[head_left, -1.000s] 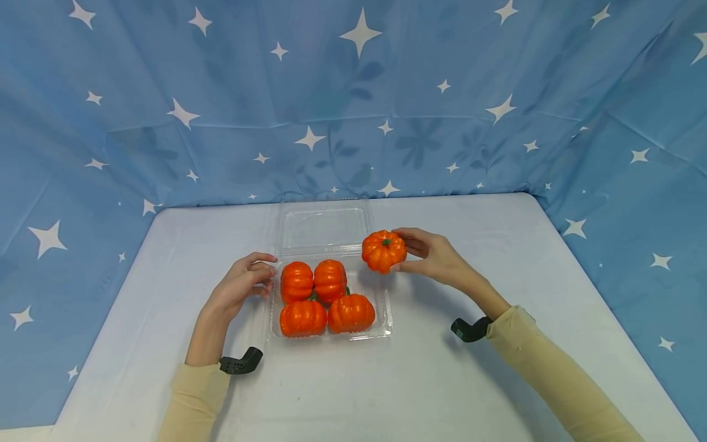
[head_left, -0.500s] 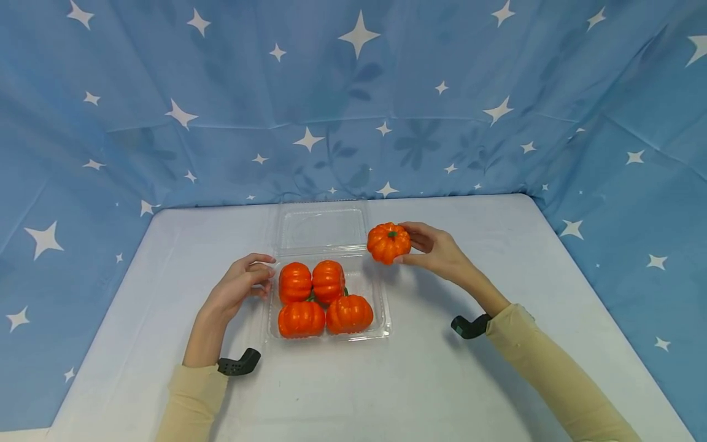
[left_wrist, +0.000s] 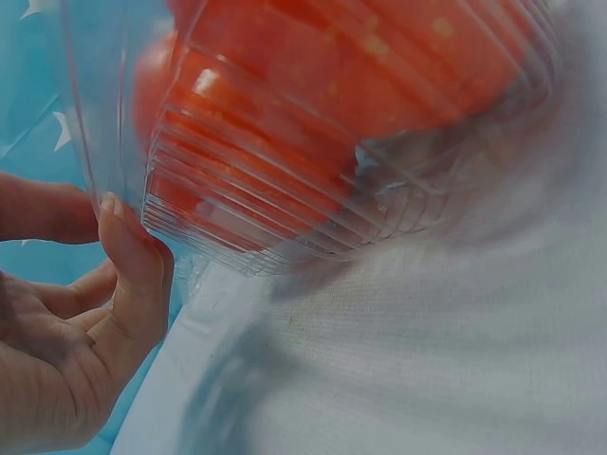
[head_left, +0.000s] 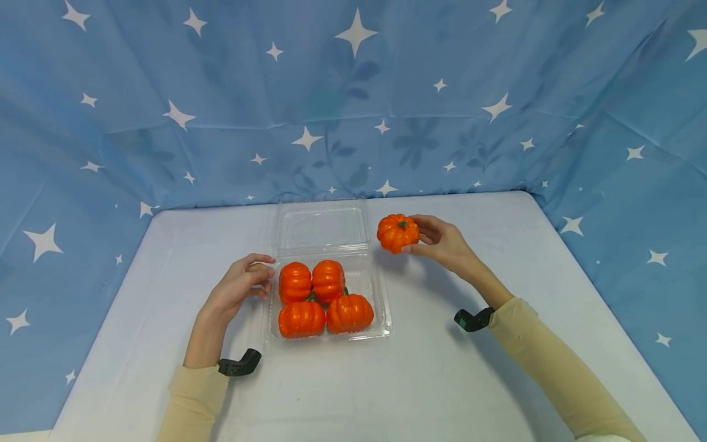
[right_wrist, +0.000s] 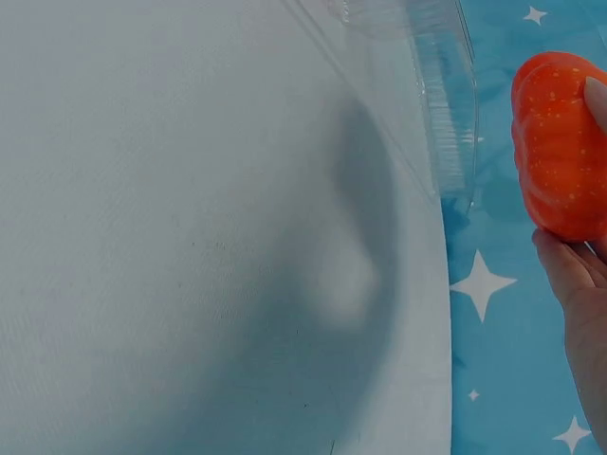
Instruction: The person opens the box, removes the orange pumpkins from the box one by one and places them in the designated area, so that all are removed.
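Observation:
My right hand [head_left: 448, 247] grips a small orange toy pumpkin [head_left: 397, 233] between thumb and fingers, raised beyond the right side of a clear plastic clamshell box [head_left: 361, 281]. Its green stem faces up towards the head camera. In the right wrist view the same pumpkin [right_wrist: 555, 142] shows side-on, partly cut off by the frame. Several more orange pumpkins [head_left: 350, 314] lie in the box's base, filling its left and front parts. At the left, my left hand [head_left: 236, 287] pinches the box's rim; the left wrist view shows thumb and finger on that edge.
The box's clear lid [head_left: 323, 226] lies folded back behind the base. A white cloth covers the table [head_left: 353, 393]. Blue curtain [head_left: 353, 92] with white stars hangs behind the table and along its sides. Each wrist wears a black camera [head_left: 240, 363].
My right hand has carried the pumpkin away from over the box's back right corner, to the right and farther back. My left hand stays at the rim.

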`<state>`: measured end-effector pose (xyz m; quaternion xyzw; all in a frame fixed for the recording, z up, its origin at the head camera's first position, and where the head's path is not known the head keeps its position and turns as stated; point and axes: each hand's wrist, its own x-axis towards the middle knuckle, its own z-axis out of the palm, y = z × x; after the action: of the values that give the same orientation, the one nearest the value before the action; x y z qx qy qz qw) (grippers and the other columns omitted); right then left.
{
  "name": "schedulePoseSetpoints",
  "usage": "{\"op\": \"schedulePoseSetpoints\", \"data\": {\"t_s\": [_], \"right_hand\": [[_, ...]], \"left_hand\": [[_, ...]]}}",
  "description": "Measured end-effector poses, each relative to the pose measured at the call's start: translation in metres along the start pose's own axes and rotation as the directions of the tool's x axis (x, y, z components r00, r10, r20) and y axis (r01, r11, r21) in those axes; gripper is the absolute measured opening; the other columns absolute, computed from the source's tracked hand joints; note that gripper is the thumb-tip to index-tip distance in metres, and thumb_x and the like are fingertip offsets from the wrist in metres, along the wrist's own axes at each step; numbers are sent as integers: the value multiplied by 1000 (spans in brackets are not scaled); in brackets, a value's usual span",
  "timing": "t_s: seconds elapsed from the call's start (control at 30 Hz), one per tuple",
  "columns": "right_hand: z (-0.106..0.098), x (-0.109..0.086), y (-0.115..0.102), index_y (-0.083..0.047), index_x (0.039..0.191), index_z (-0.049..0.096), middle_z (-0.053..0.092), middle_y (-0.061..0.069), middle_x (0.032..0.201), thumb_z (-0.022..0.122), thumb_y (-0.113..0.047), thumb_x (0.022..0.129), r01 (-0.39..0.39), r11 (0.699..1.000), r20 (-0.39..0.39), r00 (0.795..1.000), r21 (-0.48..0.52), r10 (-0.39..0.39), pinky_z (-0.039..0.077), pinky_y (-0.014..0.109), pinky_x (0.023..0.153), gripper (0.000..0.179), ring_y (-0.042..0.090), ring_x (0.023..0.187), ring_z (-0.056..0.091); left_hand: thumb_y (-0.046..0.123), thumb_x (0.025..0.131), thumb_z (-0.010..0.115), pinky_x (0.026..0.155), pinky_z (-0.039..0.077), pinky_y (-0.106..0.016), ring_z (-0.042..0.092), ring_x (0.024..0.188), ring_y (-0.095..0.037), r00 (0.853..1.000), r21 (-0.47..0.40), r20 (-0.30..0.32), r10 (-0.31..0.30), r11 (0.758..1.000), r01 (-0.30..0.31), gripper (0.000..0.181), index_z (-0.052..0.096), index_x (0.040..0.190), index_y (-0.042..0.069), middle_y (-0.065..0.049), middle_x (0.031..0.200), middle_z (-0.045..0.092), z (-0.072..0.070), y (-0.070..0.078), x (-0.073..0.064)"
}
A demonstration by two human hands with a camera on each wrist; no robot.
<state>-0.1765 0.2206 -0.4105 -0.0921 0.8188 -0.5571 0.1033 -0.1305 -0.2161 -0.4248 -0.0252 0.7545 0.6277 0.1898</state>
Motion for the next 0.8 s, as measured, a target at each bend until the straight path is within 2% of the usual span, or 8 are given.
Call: {"op": "schedulePoseSetpoints", "data": {"t_s": [0.17, 0.4, 0.63, 0.8], "right_hand": [[-2, 1, 5, -3, 151, 45, 47, 15, 155, 84, -24, 87, -21, 1000, -8, 1000, 17, 21, 46, 32, 108, 79, 31, 142, 50], [-4, 3, 11, -2, 151, 44, 47, 16, 155, 84, -23, 87, -18, 1000, -39, 999, 10, 18, 47, 31, 108, 79, 31, 142, 51], [-6, 8, 13, -2, 151, 45, 47, 18, 155, 85, -24, 87, -42, 999, -83, 996, -9, 41, 43, 39, 113, 79, 32, 143, 49], [-8, 11, 17, -2, 150, 46, 48, 18, 154, 85, -25, 86, -67, 997, -123, 990, -44, 61, 42, 40, 114, 79, 31, 142, 50]], "left_hand": [[8, 103, 51, 62, 55, -26, 56, 70, -14, 1000, -2, -1, -5, 1000, 5, 43, 42, 142, -8, -6, 88, 61, 1, 0, -2], [7, 102, 51, 62, 55, -26, 56, 71, -14, 1000, -3, 10, 1, 1000, -1, 43, 42, 141, -9, -7, 90, 61, 2, 1, -1], [7, 102, 51, 62, 55, -26, 57, 70, -14, 1000, 3, -2, -12, 1000, 12, 43, 42, 141, -8, -6, 91, 61, 0, 0, -3], [7, 102, 51, 62, 56, -26, 57, 70, -14, 1000, 5, 11, 1, 1000, -1, 44, 41, 142, -8, -6, 91, 61, -1, 1, -2]]}}
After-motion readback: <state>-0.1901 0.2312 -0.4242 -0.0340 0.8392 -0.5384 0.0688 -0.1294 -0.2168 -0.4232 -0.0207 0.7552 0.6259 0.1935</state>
